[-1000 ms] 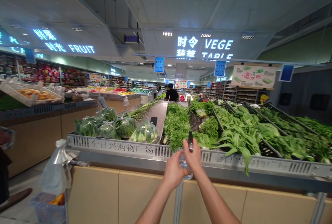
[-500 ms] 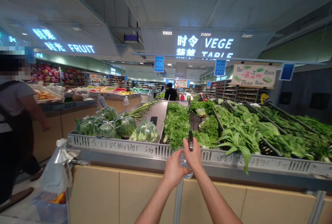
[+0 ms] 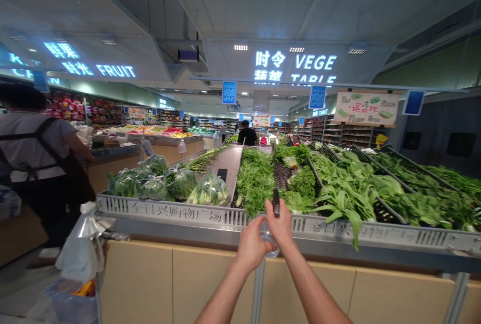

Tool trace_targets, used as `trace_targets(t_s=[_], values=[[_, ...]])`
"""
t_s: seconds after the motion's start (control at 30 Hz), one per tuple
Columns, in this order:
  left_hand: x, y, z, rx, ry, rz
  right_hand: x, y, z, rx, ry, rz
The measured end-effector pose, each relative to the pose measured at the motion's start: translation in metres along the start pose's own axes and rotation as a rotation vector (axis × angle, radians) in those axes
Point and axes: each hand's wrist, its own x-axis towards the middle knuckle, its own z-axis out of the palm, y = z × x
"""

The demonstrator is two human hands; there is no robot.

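Observation:
Both of my hands are together in front of the vegetable stand. They close around a clear spray bottle with a black spray head that points away over the greens. My right hand wraps the bottle's neck, just under the black head. Lower down, my left hand grips the clear body from the left side, covering much of it. Straight ahead of the bottle lie frilly leafy greens, with curly lettuce to their right.
Bagged greens and a dark phone-like object lie on the stand's left part. Long-leaved greens fill the right. A plastic bag hangs above a bin. A person in an apron is at left, another person farther back.
The aproned person at left has moved right and farther into view. My hands and the spray bottle stay nearly in place; the view has shifted slightly.

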Motion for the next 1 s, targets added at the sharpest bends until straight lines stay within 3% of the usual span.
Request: trace_targets(t_s=[0.5, 1.0], values=[[0.003, -0.008, 0.01, 0.004, 0.033, 0.051, 0.003, 0.004, 0.001, -0.058, -0.012, -0.024], [-0.001, -0.008, 0.016, 0.049, 0.032, 0.018, 0.002, 0.008, -0.003, -0.1, -0.02, -0.027]])
